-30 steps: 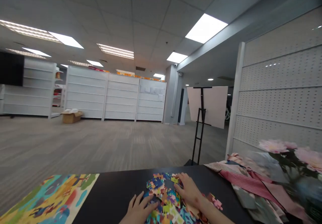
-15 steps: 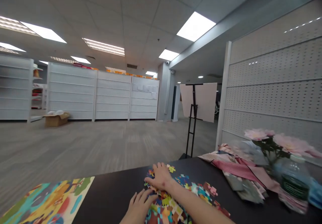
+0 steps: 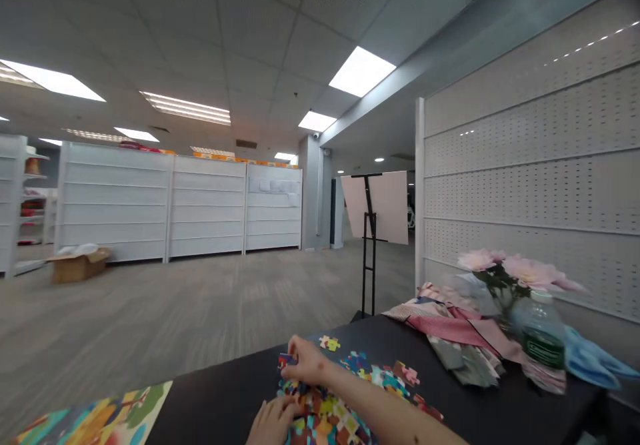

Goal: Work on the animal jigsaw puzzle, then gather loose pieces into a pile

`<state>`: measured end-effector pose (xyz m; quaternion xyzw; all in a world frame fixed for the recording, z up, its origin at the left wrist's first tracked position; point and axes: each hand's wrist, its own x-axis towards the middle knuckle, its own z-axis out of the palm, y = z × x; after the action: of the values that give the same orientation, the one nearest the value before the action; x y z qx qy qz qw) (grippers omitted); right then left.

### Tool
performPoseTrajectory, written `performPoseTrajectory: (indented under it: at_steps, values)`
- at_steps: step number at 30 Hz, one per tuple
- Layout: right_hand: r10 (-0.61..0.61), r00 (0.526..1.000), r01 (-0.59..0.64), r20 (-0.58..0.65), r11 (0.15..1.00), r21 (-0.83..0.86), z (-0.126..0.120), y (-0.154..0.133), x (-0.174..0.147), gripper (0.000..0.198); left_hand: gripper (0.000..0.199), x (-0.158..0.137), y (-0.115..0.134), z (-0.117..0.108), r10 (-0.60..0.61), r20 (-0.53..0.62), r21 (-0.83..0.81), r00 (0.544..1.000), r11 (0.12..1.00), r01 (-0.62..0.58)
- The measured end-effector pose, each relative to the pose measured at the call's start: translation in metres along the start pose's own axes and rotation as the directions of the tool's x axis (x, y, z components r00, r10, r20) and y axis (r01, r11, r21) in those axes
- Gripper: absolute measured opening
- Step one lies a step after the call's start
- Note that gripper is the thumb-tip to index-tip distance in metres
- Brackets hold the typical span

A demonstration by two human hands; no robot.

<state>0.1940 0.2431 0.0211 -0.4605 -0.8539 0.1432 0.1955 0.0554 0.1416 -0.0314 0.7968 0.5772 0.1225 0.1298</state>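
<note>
Right hand (image 3: 306, 365) now pinching piece (image 3: 285, 359)

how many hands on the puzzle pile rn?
2. Right hand at the puzzle pile's far edge, pinching a piece; left hand on its near-left side, partly cut off by the frame.

A: Room fittings?
B: Grey striped carpet (image 3: 200, 305); tiled ceiling with lit panels (image 3: 361, 71); white shelving units (image 3: 180, 208) along the far wall; perforated white partition (image 3: 530, 185) at right.
A: Loose items?
B: Black easel with white board (image 3: 376, 211); open cardboard box (image 3: 77, 265) by the shelving.
</note>
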Motion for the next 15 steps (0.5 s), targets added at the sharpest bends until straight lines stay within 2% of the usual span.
performPoseTrajectory:
  at_steps: [2, 7, 11, 15]
  values:
    - [-0.006, 1.0, 0.007, -0.022, 0.998, 0.058, -0.006, -0.002, 0.002, 0.03, 0.046, -0.002, -0.001, 0.0, 0.02, -0.007, 0.011, 1.0, 1.0, -0.02]
    - [0.069, 0.98, -0.035, -0.186, 0.984, 0.177, -0.038, 0.011, 0.0, 0.034, 0.05, -0.007, -0.004, 0.001, 0.042, -0.015, 0.033, 0.999, 0.999, -0.042]
    - [0.096, 0.97, -0.054, -0.222, 0.98, 0.19, -0.041, 0.019, -0.044, 0.033, 0.066, -0.006, -0.006, 0.003, 0.022, -0.033, 0.037, 0.999, 0.999, -0.021]
    - [0.025, 0.989, -0.011, -0.148, 0.995, 0.095, -0.035, 0.025, -0.085, 0.025, 0.062, -0.005, 0.001, 0.004, -0.033, -0.067, 0.042, 0.997, 0.998, 0.036]
